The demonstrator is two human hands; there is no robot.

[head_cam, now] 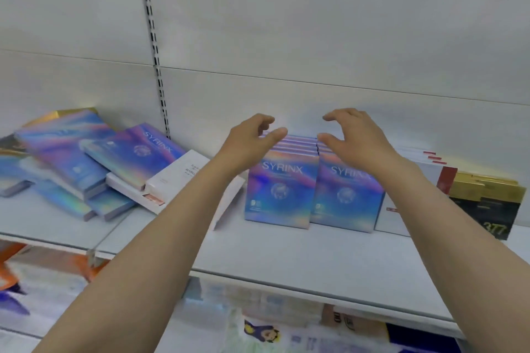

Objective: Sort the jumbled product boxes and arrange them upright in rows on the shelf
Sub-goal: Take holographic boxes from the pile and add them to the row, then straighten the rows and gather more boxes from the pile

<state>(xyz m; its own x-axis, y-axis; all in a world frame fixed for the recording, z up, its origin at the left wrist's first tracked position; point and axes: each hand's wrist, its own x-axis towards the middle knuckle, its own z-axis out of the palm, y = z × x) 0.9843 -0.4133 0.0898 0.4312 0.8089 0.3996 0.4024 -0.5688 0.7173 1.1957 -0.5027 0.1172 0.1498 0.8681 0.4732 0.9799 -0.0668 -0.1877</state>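
Observation:
Two rows of upright holographic blue SYRINX boxes stand side by side mid-shelf, the left row (279, 195) and the right row (348, 198). My left hand (252, 140) hovers over the left row's top edges, fingers spread and holding nothing. Above the right row, my right hand (352, 135) is likewise open and curled. A jumbled pile of the same holographic boxes (86, 163) lies flat and tilted at the left. White boxes (177, 175) lie slanted between the pile and the rows.
White boxes with red tabs (424, 169) stand upright right of the rows, then black-and-gold boxes (487, 203). The grey shelf (286, 255) has bare surface in front. A slotted upright (156, 66) runs up the back panel. Packaged goods fill the lower shelf (272, 318).

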